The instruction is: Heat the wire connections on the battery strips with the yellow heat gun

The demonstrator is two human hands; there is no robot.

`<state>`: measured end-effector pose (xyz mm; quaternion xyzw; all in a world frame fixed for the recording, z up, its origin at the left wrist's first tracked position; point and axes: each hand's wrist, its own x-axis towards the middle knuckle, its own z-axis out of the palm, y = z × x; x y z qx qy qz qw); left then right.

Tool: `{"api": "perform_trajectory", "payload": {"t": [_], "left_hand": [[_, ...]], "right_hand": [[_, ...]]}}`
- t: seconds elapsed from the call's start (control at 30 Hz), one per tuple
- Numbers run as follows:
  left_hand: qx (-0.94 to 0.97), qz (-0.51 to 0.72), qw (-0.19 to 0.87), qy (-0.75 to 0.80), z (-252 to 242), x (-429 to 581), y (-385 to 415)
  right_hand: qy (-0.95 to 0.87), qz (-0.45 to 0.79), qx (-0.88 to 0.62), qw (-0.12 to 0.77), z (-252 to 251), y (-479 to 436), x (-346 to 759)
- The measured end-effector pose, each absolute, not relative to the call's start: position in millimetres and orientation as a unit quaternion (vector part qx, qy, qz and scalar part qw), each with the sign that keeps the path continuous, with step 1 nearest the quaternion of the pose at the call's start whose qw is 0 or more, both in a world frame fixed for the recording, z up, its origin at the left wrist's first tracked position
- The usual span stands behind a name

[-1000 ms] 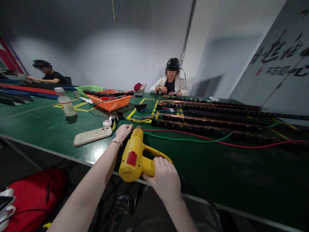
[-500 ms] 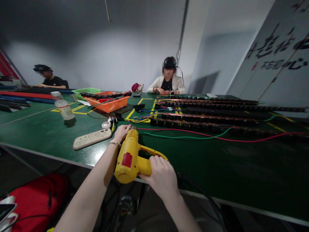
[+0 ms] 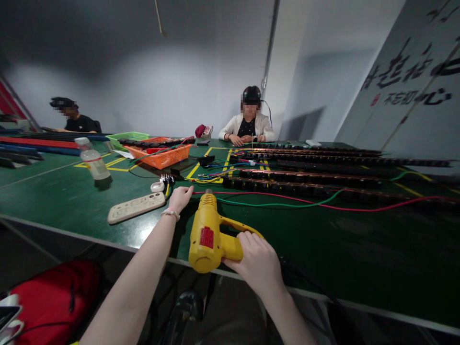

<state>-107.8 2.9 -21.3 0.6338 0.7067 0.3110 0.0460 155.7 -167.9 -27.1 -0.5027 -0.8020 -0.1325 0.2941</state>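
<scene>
- Heat gun (image 3: 206,237), the yellow one with a red label, sits right over the near edge of the green worktop (image 3: 72,191), nozzle pointing away toward the far side.
- Right hand (image 3: 258,261) has its fingers wrapped tight round the gun's handle.
- Left hand (image 3: 181,197) is down on the worktop just left of the nozzle, fingers loosely curled; can't tell if they're pinching anything.
- Beige remote control (image 3: 136,207) lies just left of that hand.
- Red wire (image 3: 323,203) and green wire (image 3: 280,205) trail off to the right, just past the nozzle.
- Further back: plastic bottle (image 3: 93,165), orange basket (image 3: 161,154), long black strips (image 3: 305,175).
- Person in a white jacket (image 3: 247,127) sits at the far side.
</scene>
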Motion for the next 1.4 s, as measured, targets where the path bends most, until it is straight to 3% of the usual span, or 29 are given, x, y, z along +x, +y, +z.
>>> {"api": "perform_trajectory", "payload": {"t": [0.63, 1.13, 1.4], "left_hand": [[0.622, 0.298, 0.058, 0.721, -17, -104, -2], [0.625, 0.294, 0.062, 0.720, -17, -105, 0], [0.603, 0.357, 0.124, 0.702, -17, -108, 2]], "right_hand": [[-0.756, -0.259, -0.549, 0.244, -31, -178, 217], [-0.779, -0.162, -0.543, 0.269, -30, -176, 148], [-0.791, -0.155, -0.509, 0.302, -32, -173, 112]]}}
